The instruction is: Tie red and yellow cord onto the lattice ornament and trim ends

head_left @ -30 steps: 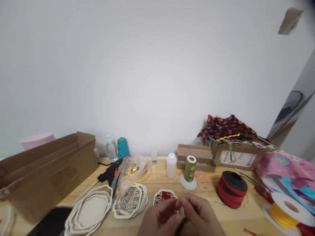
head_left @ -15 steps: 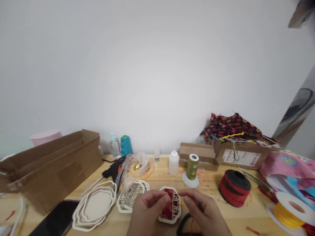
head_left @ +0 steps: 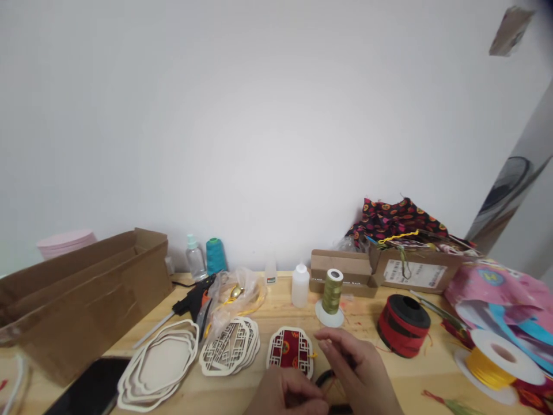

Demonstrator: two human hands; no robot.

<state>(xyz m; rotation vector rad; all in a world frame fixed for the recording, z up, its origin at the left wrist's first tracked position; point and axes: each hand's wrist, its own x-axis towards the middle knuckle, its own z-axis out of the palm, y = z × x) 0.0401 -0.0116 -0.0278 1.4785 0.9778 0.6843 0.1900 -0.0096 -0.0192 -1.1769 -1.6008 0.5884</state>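
Observation:
Low at the frame's bottom edge, my left hand point(head_left: 287, 395) is curled closed, its fingertips pinched together on something I cannot make out. My right hand point(head_left: 360, 372) sits beside it with fingers bent and pinched near a black loop point(head_left: 325, 378) on the wooden table point(head_left: 276, 314). Just beyond both hands lies a small lattice frame with red patterned fabric point(head_left: 290, 349), flat on the table and apart from the fingers.
A stack of lattice cutouts point(head_left: 231, 347) and plain frames point(head_left: 159, 366) lie left. Glue gun point(head_left: 194, 300), white bottle point(head_left: 300, 285), olive thread spool point(head_left: 332, 294), red cord reel point(head_left: 404, 325), yellow cord reel point(head_left: 496, 363), cardboard box point(head_left: 82, 300), phone point(head_left: 93, 392).
The red fabric frame, held between my hands half a second ago, now lies flat on the table. My left hand dropped lower and both hands drew toward the black loop.

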